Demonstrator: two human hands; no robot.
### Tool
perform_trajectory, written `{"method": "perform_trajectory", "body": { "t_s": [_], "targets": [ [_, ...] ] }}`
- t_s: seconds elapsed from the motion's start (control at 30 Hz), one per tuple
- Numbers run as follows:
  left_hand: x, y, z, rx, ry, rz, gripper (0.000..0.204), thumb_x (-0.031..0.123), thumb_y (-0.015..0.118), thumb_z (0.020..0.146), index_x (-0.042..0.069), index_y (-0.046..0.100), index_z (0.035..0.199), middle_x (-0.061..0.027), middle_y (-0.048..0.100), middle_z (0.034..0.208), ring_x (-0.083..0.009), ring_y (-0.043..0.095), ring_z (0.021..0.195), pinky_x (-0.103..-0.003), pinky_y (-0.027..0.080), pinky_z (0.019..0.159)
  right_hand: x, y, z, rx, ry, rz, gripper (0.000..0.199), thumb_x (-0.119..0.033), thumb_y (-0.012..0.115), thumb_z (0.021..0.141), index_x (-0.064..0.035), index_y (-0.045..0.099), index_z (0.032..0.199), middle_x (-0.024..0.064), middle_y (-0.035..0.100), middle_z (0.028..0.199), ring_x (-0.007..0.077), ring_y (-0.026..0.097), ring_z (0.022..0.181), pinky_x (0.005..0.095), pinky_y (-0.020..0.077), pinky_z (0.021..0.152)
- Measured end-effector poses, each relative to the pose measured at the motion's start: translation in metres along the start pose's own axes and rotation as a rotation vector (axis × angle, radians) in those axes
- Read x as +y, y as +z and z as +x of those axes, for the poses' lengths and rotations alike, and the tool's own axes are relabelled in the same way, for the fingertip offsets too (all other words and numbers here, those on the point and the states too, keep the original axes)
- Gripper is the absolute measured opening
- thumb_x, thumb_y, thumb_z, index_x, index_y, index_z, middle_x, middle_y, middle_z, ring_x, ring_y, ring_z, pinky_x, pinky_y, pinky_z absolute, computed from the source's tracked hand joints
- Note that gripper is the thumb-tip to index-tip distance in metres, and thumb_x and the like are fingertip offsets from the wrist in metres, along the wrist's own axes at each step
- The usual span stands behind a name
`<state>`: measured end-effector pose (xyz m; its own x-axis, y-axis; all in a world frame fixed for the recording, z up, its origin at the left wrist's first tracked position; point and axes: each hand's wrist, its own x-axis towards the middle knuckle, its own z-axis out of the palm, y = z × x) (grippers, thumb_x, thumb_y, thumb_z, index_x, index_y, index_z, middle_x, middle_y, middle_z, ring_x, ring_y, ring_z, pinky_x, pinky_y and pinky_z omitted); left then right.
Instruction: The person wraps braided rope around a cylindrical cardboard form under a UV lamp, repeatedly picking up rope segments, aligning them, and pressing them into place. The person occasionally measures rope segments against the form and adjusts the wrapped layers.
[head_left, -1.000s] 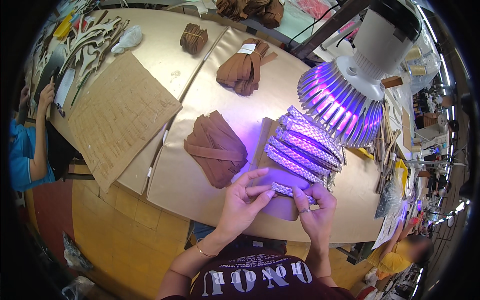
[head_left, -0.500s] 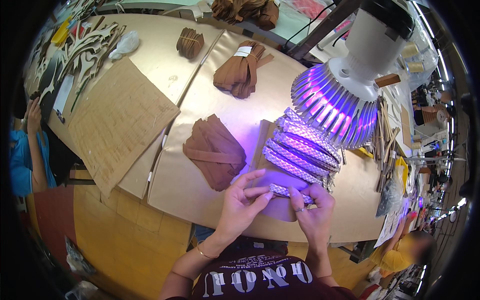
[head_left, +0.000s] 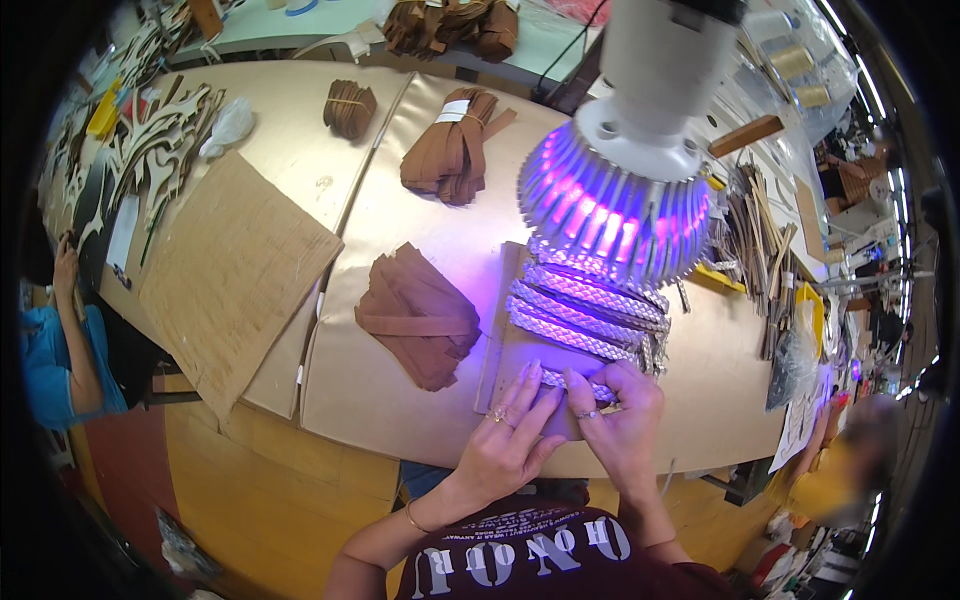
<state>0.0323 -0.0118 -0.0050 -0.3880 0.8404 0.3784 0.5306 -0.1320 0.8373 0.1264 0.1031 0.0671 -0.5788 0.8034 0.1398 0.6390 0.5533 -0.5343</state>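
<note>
A short silvery braided strap (head_left: 553, 378) lies at the near edge of the board, under violet light. My right hand (head_left: 622, 415) pinches its right part between thumb and fingers; a ring shows on the thumb side. My left hand (head_left: 508, 430) has its fingers stretched out, their tips at the strap's left end, with the thumb apart below. Just beyond both hands, several more braided straps (head_left: 570, 312) lie in curved rows on the brown board (head_left: 495, 345). A finned lamp (head_left: 615, 200) glows violet over them and hides the farthest rows.
A fan of brown strips (head_left: 415, 320) lies left of the board, with tied brown bundles (head_left: 450, 150) farther back. At left are a large tan sheet (head_left: 235, 280) and pale cut pieces (head_left: 165, 140). Thin strips (head_left: 755, 250) lie at right. Other people sit at both sides.
My left hand has gone from a bent-finger hold at the strap's end to outstretched fingers against it. My right hand keeps its pinch. The view has shifted, so the lamp appears farther left.
</note>
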Motion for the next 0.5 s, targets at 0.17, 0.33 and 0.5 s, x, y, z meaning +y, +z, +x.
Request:
{"method": "perform_trajectory", "body": {
  "t_s": [0.17, 0.33, 0.5],
  "targets": [
    [-0.001, 0.000, -0.002, -0.059, 0.065, 0.131, 0.052, 0.037, 0.067, 0.088, 0.003, 0.059, 0.126, -0.0324, 0.045, 0.137, -0.0468, 0.050, 0.123, -0.048, 0.046, 0.100, 0.006, -0.032, -0.002, -0.012, 0.049, -0.013, 0.029, -0.022, 0.079, 0.080, 0.0001, 0.062, 0.073, 0.0051, 0.058, 0.063, 0.0144, 0.050, 0.056, 0.0288, 0.0410, 0.056],
    [0.006, 0.000, 0.002, -0.076, 0.058, 0.281, 0.053, 0.043, 0.066, 0.087, 0.005, 0.061, 0.125, -0.0322, 0.048, 0.135, -0.0462, 0.054, 0.118, -0.047, 0.048, 0.097, 0.026, -0.053, 0.000, -0.124, 0.213, 0.163, 0.034, -0.030, 0.079, 0.080, -0.0015, 0.063, 0.070, 0.0047, 0.055, 0.056, 0.0142, 0.050, 0.050, 0.0278, 0.0400, 0.050],
    [0.013, -0.003, 0.007, -0.102, 0.061, 0.376, 0.055, 0.045, 0.068, 0.085, 0.005, 0.063, 0.122, -0.0320, 0.051, 0.132, -0.0462, 0.057, 0.113, -0.047, 0.049, 0.095, 0.032, -0.062, -0.003, -0.273, 0.206, 0.440, 0.033, -0.028, 0.076, 0.083, -0.0002, 0.064, 0.071, 0.0044, 0.055, 0.056, 0.0114, 0.050, 0.051, 0.0270, 0.0396, 0.050]
  ]
}}
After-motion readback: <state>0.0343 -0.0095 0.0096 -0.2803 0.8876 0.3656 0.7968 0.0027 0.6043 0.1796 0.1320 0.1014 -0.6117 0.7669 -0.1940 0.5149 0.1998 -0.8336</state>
